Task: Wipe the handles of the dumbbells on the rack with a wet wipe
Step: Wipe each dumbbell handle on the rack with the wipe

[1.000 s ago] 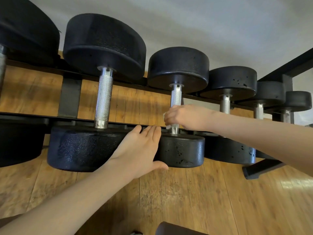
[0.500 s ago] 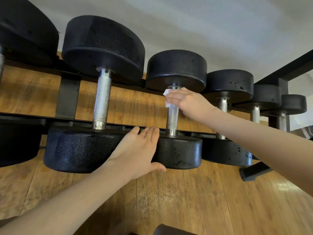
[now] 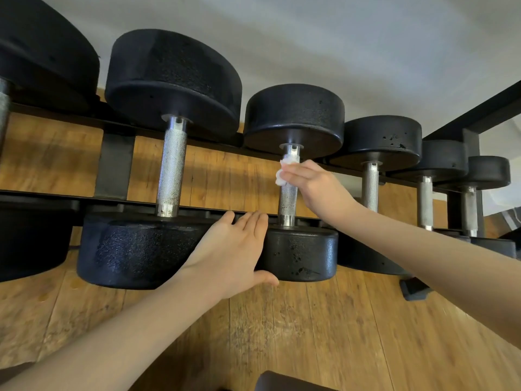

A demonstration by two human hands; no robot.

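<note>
Several black dumbbells with knurled steel handles lie across a black rack (image 3: 114, 165). My right hand (image 3: 313, 184) presses a crumpled white wet wipe (image 3: 284, 172) against the upper end of the middle dumbbell's handle (image 3: 288, 201), just below its far head. My left hand (image 3: 234, 255) lies flat, fingers together, on the near head of that dumbbell (image 3: 301, 253), with the thumb under its lower edge. To the left a bigger dumbbell shows its bare handle (image 3: 171, 167).
Smaller dumbbells (image 3: 370, 184) follow to the right, up to the rack's black end post (image 3: 470, 148). A wooden floor (image 3: 310, 334) lies below and behind the rack. A grey wall (image 3: 338, 46) is behind. A dark object (image 3: 282, 383) sits at the bottom edge.
My right hand slid the wipe from the near end of the handle to the far end and stays there. My left hand has kept its place on the near head.
</note>
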